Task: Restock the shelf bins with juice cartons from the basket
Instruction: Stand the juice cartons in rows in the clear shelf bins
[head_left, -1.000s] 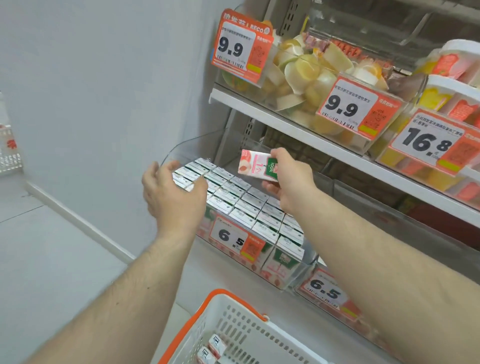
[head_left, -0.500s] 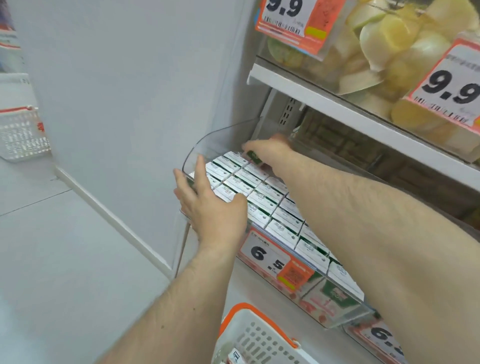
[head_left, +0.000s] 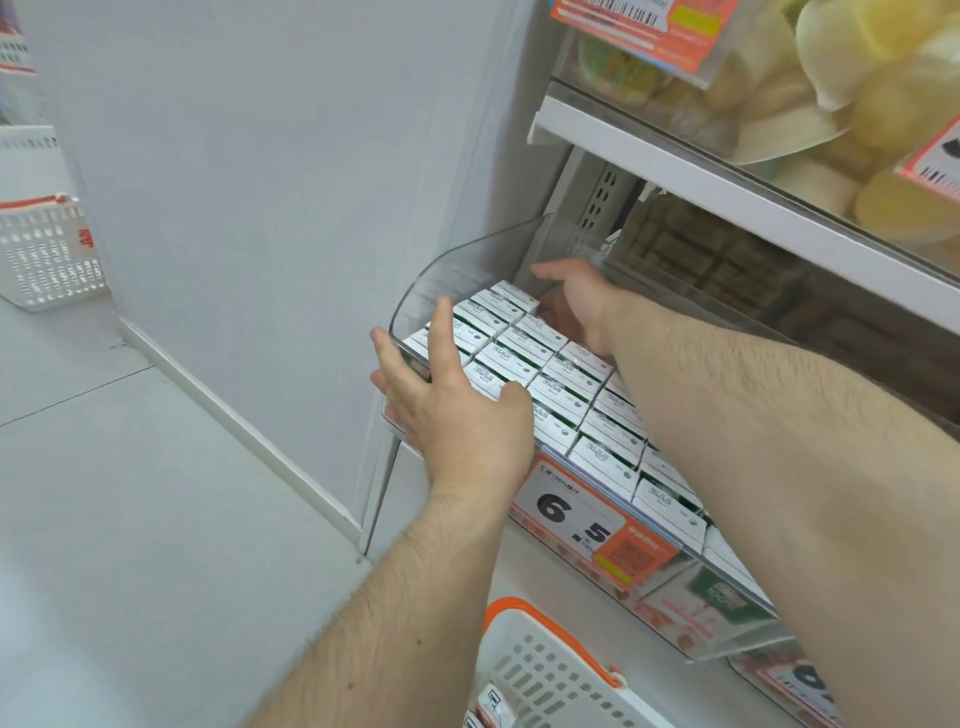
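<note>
A clear plastic shelf bin holds rows of white-topped juice cartons packed upright. My left hand rests on the bin's front left corner, its straight fingers lying over the rim and the nearest cartons. Deep at the back of the bin is my right hand, thumb stretched out to the left. Its fingers are hidden behind the palm, so whether it holds a carton is not visible. A white basket with an orange rim sits below, with a carton top showing inside.
An orange 6.5 price tag hangs on the bin's front. The white shelf above carries a bin of cut fruit. A white wall panel stands close on the left. Another white basket sits far left.
My right hand carried a pink and green carton from in front of the shelf down into the back of the bin. The view moved closer; my left hand stayed on the front left corner.
</note>
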